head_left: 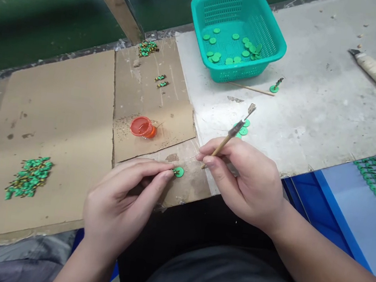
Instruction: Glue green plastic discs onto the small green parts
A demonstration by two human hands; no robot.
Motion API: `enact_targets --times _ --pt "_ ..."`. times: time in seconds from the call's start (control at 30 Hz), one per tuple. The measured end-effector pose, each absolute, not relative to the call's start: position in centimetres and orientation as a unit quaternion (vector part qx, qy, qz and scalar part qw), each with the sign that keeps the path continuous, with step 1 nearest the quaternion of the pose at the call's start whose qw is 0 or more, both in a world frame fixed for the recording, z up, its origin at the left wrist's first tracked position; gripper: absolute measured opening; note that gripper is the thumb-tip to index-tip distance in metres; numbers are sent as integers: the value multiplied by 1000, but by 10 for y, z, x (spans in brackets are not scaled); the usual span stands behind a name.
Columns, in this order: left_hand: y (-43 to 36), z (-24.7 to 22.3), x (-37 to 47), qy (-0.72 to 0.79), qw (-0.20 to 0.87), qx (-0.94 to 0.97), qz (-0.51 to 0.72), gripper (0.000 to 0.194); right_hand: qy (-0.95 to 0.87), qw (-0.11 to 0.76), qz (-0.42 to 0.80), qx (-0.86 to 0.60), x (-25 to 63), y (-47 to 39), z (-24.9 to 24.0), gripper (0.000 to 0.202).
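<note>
Between the thumb and forefinger of my left hand [127, 197] is a tiny green-and-gold figure, mostly hidden by the fingertips, with a round green base [179, 172] at its end. My right hand [246, 184] is closed around a thin wooden paintbrush [223, 146], its worn bristle tip pointing up and away. Several loose green discs [244, 131] lie on the white surface just behind the brush. A small red cup [141, 126] with liquid in it stands on the cardboard beyond my left hand.
A teal basket [276, 51] with several green discs stands at the back. Small figures lie in piles on the cardboard, one [30, 178] at left, another [148, 48] behind. One figure on a base [274, 87], a thin stick [253, 89] and a tube [373, 68] lie right of centre.
</note>
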State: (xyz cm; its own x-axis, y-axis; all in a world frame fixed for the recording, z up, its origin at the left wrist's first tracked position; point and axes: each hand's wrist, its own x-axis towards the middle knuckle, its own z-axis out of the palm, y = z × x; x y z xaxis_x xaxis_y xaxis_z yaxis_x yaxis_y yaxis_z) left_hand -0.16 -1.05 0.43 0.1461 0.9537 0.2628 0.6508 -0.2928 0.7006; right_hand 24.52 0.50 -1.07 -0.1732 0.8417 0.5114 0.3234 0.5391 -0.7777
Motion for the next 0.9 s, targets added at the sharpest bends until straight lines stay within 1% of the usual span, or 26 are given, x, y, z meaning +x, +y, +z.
enact_targets --times 0.27,0.5,0.6,0.7,0.77,0.9 --pt "-10 3 -2 532 196 745 351 17 -727 496 251 -403 246 6 -10 12" --pt "-14 -1 -7 504 172 775 341 33 -736 502 240 -385 247 7 -10 12" --pt "-15 -3 -8 499 167 779 340 37 -748 495 224 -381 248 4 -12 15" --pt "-14 -4 -7 500 169 777 343 35 -767 468 207 -388 250 1 -12 15" --pt "-13 -4 -5 508 170 770 346 31 -771 453 209 -397 249 -1 -11 14" --pt "-9 -1 -1 517 184 757 354 21 -755 451 237 -414 239 -3 -10 10"
